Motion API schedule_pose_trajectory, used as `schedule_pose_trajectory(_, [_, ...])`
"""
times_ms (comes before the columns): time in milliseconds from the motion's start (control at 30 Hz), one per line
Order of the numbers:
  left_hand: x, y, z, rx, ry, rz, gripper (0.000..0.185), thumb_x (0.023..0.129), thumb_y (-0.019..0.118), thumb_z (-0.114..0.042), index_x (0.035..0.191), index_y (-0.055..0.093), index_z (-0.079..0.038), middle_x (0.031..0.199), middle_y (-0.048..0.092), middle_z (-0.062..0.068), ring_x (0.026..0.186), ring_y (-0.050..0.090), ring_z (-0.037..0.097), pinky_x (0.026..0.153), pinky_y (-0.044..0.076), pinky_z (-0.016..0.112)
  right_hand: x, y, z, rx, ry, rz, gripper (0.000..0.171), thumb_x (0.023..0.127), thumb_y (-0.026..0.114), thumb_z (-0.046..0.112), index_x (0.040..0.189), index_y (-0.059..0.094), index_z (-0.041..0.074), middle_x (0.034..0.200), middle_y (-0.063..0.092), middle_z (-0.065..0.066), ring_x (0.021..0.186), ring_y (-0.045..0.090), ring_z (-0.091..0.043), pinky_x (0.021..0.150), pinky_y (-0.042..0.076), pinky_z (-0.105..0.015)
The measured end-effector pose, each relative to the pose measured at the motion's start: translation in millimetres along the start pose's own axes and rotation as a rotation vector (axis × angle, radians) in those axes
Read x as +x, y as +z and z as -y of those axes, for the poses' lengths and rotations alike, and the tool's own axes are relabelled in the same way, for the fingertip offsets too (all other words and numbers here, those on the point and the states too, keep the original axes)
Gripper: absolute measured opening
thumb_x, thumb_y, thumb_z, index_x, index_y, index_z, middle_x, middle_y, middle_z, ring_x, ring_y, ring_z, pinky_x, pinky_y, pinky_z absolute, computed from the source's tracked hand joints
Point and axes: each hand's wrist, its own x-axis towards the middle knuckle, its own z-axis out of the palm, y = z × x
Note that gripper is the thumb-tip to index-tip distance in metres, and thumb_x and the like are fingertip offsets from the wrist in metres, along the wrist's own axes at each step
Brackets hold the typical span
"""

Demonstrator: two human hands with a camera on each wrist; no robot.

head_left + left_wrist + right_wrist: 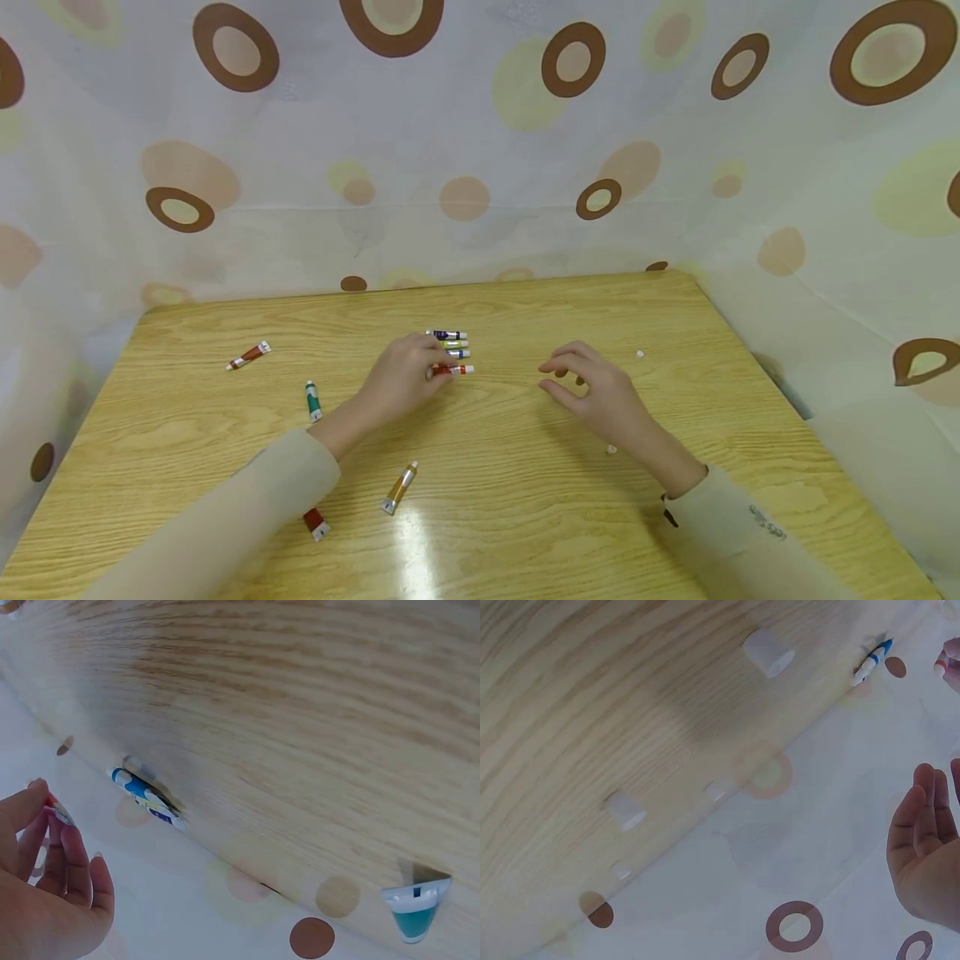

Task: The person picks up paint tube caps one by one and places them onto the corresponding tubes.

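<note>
Red paint tube (452, 369): small, red body, white cap pointing right, lying near the middle of the wooden table (525, 500) as the nearest of a row of four; behind it, a blue tube (457, 353), a green-yellow tube (453, 343) and a dark blue tube (447, 335), close together and parallel. Left hand (401, 382): palm down, fingertips pinching the red tube's left end. Right hand (600, 392): just off to the right, apart from the row, fingers loosely curled, holding nothing. Bare wood lies between the hands and toward the far edge. Scattered tubes: red-brown (248, 356) far left, teal (312, 401), gold (399, 487), another red (316, 523) by the left sleeve. Small white caps (640, 354) right.
</note>
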Motion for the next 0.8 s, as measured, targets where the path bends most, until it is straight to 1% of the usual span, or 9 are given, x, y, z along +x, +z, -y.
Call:
schedule_pose_trajectory(200, [3.0, 5.2, 7.0, -0.019, -0.050, 0.042, 0.017, 0.090, 0.081, -0.017, 0.106, 0.082, -0.014, 0.107, 0.077, 0.005, 0.103, 0.070, 0.023, 0.098, 0.057, 0.043, -2.4, -11.4, -13.6, 0.010, 0.056, 0.027, 0.017, 0.088, 0.081, 0.006, 0.102, 0.075, 0.012, 0.106, 0.070, -0.001, 0.089, 0.065, -0.017, 0.070, 0.054, -0.026])
schedule_pose_trajectory(333, [4.6, 8.5, 10.5, -0.032, -0.072, 0.070, 0.017, 0.091, 0.080, -0.017, 0.108, 0.081, -0.013, 0.108, 0.076, 0.005, 0.101, 0.069, 0.022, 0.097, 0.056, 0.044, -7.6, -17.7, -22.3, 0.030, 0.103, 0.062, 0.016, 0.089, 0.080, 0.006, 0.103, 0.075, 0.013, 0.102, 0.071, -0.001, 0.088, 0.065, -0.017, 0.070, 0.053, -0.025])
schedule_pose_trajectory(467, [7.1, 13.3, 14.2, -0.054, -0.099, 0.091, 0.017, 0.091, 0.080, -0.018, 0.107, 0.081, -0.013, 0.108, 0.075, 0.004, 0.100, 0.068, 0.022, 0.098, 0.055, 0.044, -16.1, -23.2, -29.7, 0.038, 0.125, 0.103, 0.016, 0.089, 0.079, 0.006, 0.103, 0.075, 0.013, 0.101, 0.071, -0.001, 0.087, 0.064, -0.014, 0.069, 0.053, -0.025])
schedule_pose_trajectory(533, [8.4, 16.1, 16.1, -0.057, -0.108, 0.098, 0.017, 0.091, 0.080, -0.019, 0.107, 0.081, -0.013, 0.108, 0.074, 0.003, 0.101, 0.068, 0.022, 0.100, 0.054, 0.045, -20.8, -26.1, -32.3, 0.045, 0.135, 0.131, 0.016, 0.089, 0.079, 0.006, 0.103, 0.075, 0.013, 0.102, 0.071, -0.001, 0.086, 0.063, -0.011, 0.069, 0.053, -0.024])
schedule_pose_trajectory(667, [10.9, 21.9, 19.5, -0.052, -0.116, 0.113, 0.018, 0.091, 0.080, -0.020, 0.108, 0.081, -0.013, 0.106, 0.073, 0.003, 0.096, 0.067, 0.021, 0.098, 0.054, 0.044, -30.3, -31.2, -36.0, 0.067, 0.142, 0.189, 0.016, 0.088, 0.080, 0.007, 0.102, 0.074, 0.012, 0.101, 0.071, 0.000, 0.085, 0.061, -0.005, 0.070, 0.054, -0.023])
schedule_pose_trajectory(800, [13.2, 25.2, 21.1, -0.043, -0.122, 0.121, 0.019, 0.092, 0.080, -0.020, 0.109, 0.081, -0.013, 0.107, 0.073, 0.003, 0.096, 0.067, 0.021, 0.099, 0.054, 0.045, -38.8, -35.8, -37.8, 0.099, 0.112, 0.232, 0.016, 0.088, 0.080, 0.006, 0.102, 0.074, 0.010, 0.098, 0.072, -0.001, 0.083, 0.060, -0.003, 0.068, 0.054, -0.022])
